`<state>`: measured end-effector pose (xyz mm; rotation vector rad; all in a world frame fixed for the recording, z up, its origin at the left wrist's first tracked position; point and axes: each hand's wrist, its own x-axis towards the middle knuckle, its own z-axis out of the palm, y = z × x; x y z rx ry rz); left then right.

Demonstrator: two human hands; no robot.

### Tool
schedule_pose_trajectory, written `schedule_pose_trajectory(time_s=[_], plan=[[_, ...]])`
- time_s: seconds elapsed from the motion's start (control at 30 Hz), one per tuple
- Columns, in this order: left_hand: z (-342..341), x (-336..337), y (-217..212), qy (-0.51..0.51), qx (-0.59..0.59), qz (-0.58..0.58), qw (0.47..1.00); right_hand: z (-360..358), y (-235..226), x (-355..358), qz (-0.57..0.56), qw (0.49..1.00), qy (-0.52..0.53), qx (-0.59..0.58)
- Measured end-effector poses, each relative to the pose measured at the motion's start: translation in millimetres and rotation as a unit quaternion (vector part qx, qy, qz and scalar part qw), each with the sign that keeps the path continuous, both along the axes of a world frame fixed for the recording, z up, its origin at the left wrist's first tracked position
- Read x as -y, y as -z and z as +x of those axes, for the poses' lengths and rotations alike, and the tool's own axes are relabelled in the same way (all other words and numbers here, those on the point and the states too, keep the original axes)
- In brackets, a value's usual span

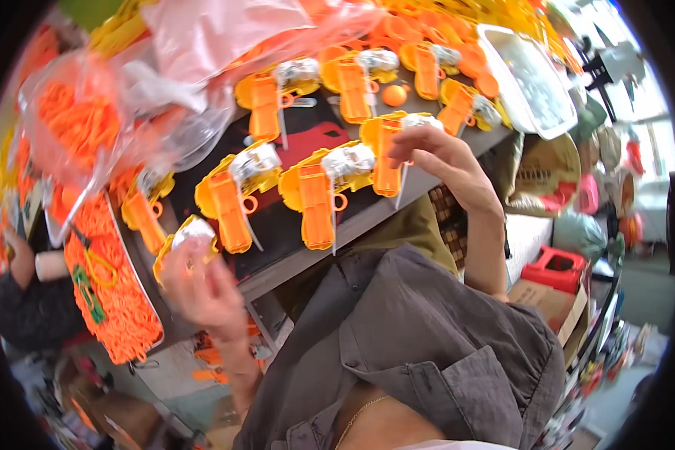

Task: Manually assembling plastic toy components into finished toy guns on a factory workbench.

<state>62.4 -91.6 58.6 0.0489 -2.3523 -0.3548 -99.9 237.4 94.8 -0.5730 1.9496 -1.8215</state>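
- In the head view, nine orange-and-yellow toy pistols (316, 199) were laid out in two rough rows on the worktop (277, 271); each was fitted with a silvery-white part, and thin pale strips were seen hanging from several.
- The right hand (454, 169) was held over the rightmost pistol of the nearer row (385, 161); its grip was open, with the fingers curved and the thumb parted from them. Whether that pistol was touched could not be told.
- The left hand (206, 289) was blurred and was placed at the nearest pistol on the left (193, 227), which was partly covered by it; whether its grip was closed could not be told.
- Between the hands, two pistols were set side by side, their orange handles pointed toward the worktop's near edge.
- An orange ball (394, 95) was placed among the pistols of the farther row.
- A white tray (553, 133) of clear pieces was set beyond the right hand.
- On the left, a tray (145, 289) was heaped with small orange pieces (112, 300), and more orange parts were contained in a clear bag (79, 120).
- At the far side, a pink plastic sheet (225, 30) was spread.
- At the left rim, a dark sleeve (34, 304) of another person was seen.
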Motion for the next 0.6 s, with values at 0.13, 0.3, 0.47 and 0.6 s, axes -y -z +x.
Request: schedule_pose_trajectory(time_s=[0.13,0.3,0.47,0.6], plan=[[-28,-60,26,-0.006,0.122,0.040,0.992,46,27,-57,0.001,0.975,0.222,0.026],[-48,-57,49,-0.031,0.199,-0.033,0.979,47,56,-19,0.301,0.848,0.273,-0.341],[-56,-48,59,-0.073,0.219,-0.122,0.965,36,98,23,0.336,0.829,0.271,-0.356],[-64,-21,66,-0.102,0.198,-0.158,0.962,35,103,41,0.338,0.831,0.262,-0.357]])
